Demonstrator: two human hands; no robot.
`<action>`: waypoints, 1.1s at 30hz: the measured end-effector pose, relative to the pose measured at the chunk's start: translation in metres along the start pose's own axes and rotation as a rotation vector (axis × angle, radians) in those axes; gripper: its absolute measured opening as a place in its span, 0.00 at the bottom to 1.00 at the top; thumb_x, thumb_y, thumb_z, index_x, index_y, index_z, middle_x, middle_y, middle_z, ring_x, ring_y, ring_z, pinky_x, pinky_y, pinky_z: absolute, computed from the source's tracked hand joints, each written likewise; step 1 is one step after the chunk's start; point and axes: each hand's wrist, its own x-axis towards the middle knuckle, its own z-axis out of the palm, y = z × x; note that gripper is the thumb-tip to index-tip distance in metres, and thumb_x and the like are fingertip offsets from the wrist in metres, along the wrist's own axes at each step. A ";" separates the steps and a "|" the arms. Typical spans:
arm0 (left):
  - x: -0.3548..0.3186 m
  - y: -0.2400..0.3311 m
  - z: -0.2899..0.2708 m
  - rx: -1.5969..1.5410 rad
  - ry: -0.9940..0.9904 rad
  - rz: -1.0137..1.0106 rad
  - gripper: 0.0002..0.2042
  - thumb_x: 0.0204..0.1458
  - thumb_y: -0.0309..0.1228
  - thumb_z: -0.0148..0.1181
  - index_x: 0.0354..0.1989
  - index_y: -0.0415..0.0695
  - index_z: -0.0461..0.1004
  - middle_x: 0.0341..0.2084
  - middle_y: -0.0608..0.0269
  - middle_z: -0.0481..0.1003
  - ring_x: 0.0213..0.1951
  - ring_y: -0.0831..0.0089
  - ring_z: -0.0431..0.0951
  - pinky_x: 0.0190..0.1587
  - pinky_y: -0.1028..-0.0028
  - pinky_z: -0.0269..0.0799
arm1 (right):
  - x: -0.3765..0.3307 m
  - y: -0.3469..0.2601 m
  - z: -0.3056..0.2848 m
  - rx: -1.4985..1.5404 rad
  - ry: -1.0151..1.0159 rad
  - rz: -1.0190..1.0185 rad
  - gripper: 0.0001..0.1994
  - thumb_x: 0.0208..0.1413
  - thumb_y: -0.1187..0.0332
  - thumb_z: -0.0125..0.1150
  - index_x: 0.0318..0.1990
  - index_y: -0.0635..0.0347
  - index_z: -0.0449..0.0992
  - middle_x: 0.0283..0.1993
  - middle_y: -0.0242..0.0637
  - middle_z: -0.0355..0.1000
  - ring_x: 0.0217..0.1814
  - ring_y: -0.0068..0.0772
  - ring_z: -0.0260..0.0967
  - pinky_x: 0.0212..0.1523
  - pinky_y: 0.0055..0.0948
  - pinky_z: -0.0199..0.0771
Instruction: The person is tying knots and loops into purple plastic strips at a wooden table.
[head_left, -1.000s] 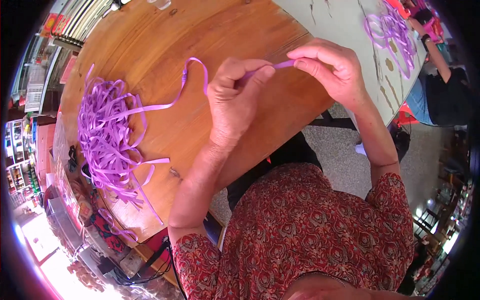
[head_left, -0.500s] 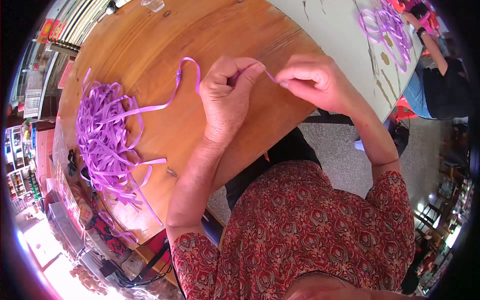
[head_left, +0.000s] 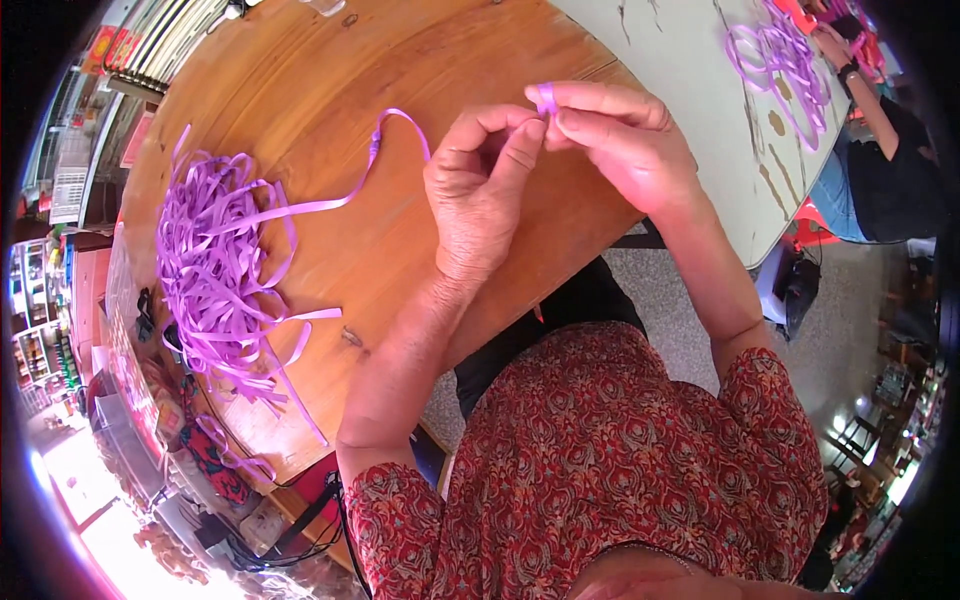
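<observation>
Ribbon pile (head_left: 215, 270) lies left of hands (head_left: 560, 150).

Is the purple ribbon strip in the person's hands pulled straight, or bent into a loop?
Bent: a small loop of the purple ribbon strip shows between the right hand fingers and left hand, while its tail curves slack across the wooden table.

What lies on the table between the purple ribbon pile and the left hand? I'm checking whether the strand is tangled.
In the head view, only bare wooden table and one loose purple ribbon strand running from the pile toward the left hand.
</observation>
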 end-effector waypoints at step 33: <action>-0.002 0.004 -0.001 0.094 -0.003 -0.281 0.05 0.50 0.24 0.61 0.34 0.37 0.75 0.27 0.71 0.73 0.30 0.86 0.68 0.34 0.85 0.65 | -0.007 -0.019 0.003 -1.599 -0.099 -0.580 0.14 0.45 0.81 0.58 0.42 0.62 0.75 0.35 0.33 0.74 0.40 0.31 0.72 0.41 0.27 0.68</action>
